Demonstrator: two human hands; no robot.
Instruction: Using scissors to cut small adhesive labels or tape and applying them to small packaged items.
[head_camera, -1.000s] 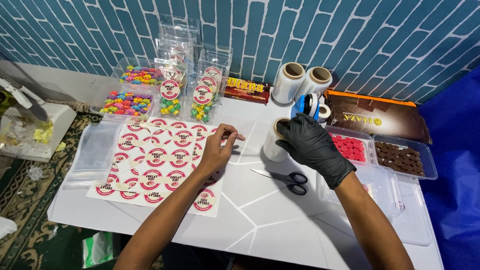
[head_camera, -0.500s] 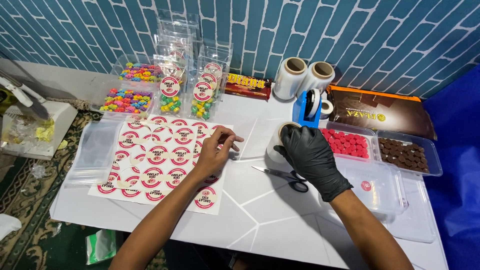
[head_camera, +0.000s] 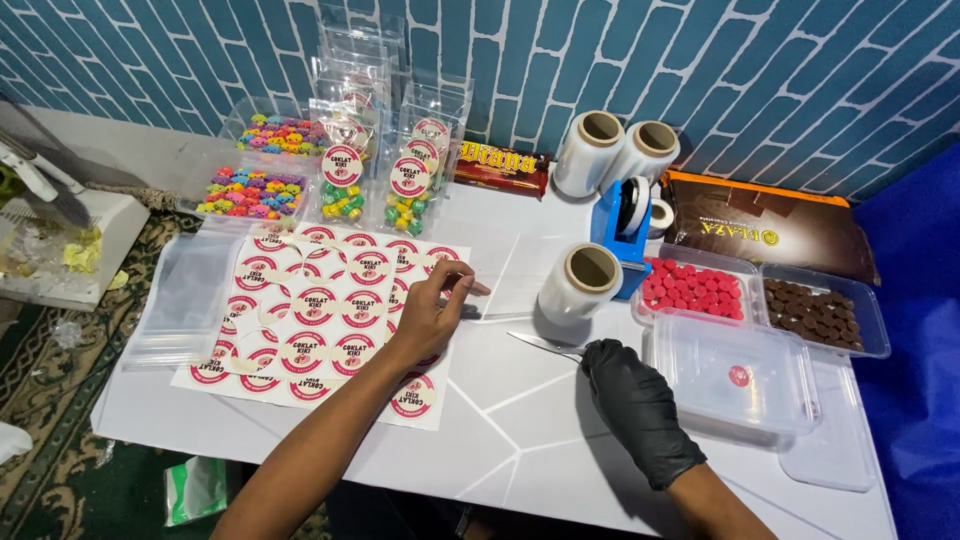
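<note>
My bare left hand (head_camera: 432, 312) lies on the right edge of a white sheet of round red-and-white stickers (head_camera: 310, 310). Its thumb and forefinger pinch what looks like a sticker at that edge. My right hand (head_camera: 635, 405), in a black glove, rests on the white table (head_camera: 520, 440) and closes over the handles of the scissors (head_camera: 542, 345). Only the blades show, pointing left. A roll of clear film (head_camera: 585, 282) stands just above the scissors, apart from both hands.
Behind the sheet stand clear stickered bags of coloured sweets (head_camera: 410, 185) and trays of coloured candies (head_camera: 245, 190). Right of the roll are a blue tape dispenser (head_camera: 612, 225), red candies (head_camera: 700, 290), brown candies (head_camera: 815, 315) and a lidded clear box (head_camera: 735, 375). Flat clear bags (head_camera: 185, 300) lie at the left.
My gloved right hand has left the film roll and come down toward me onto the scissors. My left hand has slid slightly right to the sheet's edge and pinched.
</note>
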